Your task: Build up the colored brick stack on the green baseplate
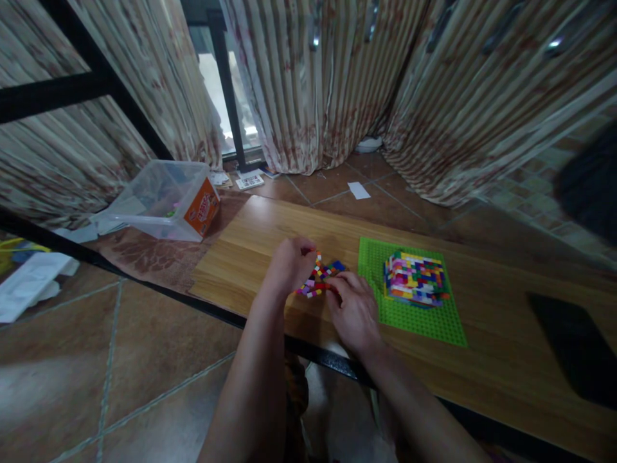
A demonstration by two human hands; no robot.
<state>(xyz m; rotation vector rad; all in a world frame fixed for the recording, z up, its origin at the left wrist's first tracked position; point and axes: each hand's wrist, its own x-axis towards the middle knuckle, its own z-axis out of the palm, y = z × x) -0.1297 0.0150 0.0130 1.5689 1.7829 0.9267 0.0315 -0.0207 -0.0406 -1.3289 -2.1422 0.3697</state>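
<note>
Small multicoloured toy bricks point(317, 284) lie in a loose heap on the wooden bench, between my two hands. My left hand point(288, 265) is at the heap's left side, its fingers curled together by a few of the bricks; whatever is in the fingertips is hidden. Over the heap's right edge, my right hand point(354, 308) has its fingers bent inward and closed among the bricks, and its hold is too small to make out. To the right, a block-shaped build of many coloured bricks point(415, 279) stands on a green studded baseplate point(409, 325).
A clear plastic bin point(159, 199) with an orange label is beyond the bench's left end. A dark flat object point(573, 344) lies on the bench point(231, 251) at the right. Striped curtains point(308, 90) hang behind. White packaging point(33, 283) and papers lie on the floor.
</note>
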